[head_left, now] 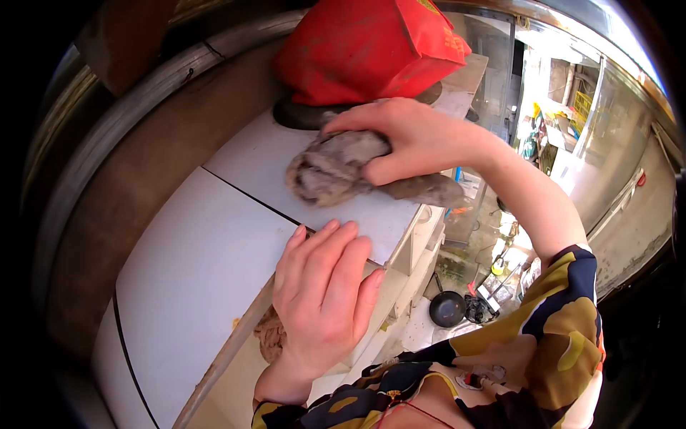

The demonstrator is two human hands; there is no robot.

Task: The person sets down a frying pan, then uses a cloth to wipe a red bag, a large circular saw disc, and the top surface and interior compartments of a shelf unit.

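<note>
My right hand [411, 136] is closed around a crumpled grey-brown cloth [332, 161], which lies against the white tiled top [207, 243]. Part of the cloth hangs out under the palm toward the right edge of the surface. Lower down, my left hand [325, 286] rests with its fingers spread on the front edge of the tiles, near a dark joint line, and holds nothing. Just beyond the cloth, a red bag [371, 50] stands on a dark round base [296, 116].
A brown cloth-like bundle [270, 336] is below the edge beside my left wrist. Shelves [411, 250] run under the top's right side. On the floor at the right are a black pan [447, 309] and a black plastic bag [480, 309]. A glass panel stands behind.
</note>
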